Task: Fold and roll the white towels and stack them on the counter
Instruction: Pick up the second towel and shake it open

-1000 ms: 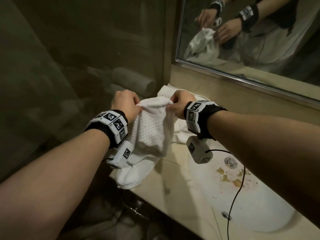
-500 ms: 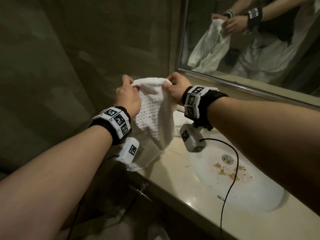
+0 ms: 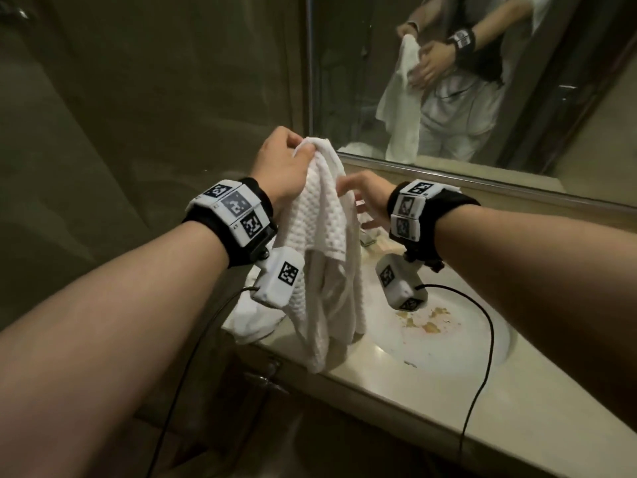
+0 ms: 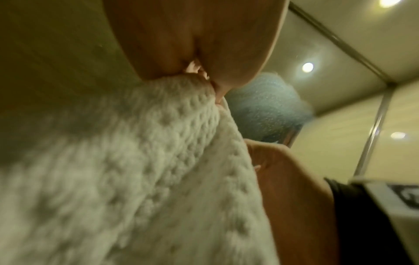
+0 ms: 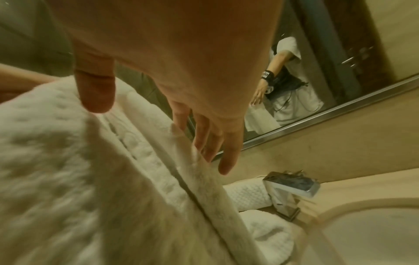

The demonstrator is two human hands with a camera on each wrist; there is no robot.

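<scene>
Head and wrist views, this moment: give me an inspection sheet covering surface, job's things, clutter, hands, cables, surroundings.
Surface: beige counter with an inset sink; yellow-brown stains in the basin.
Job's things: white waffle towel hanging lifted, lower end at the counter edge; more white towels lying by the tap.
Clutter: nothing seen beyond the stains.
Hands: left hand grips the towel's top; right hand open, fingers straight beside the hanging edge.
Cables: black cable from the right wrist camera crosses the sink; another hangs from the left.
Surroundings: mirror, metal tap, dark wall on the left.
</scene>
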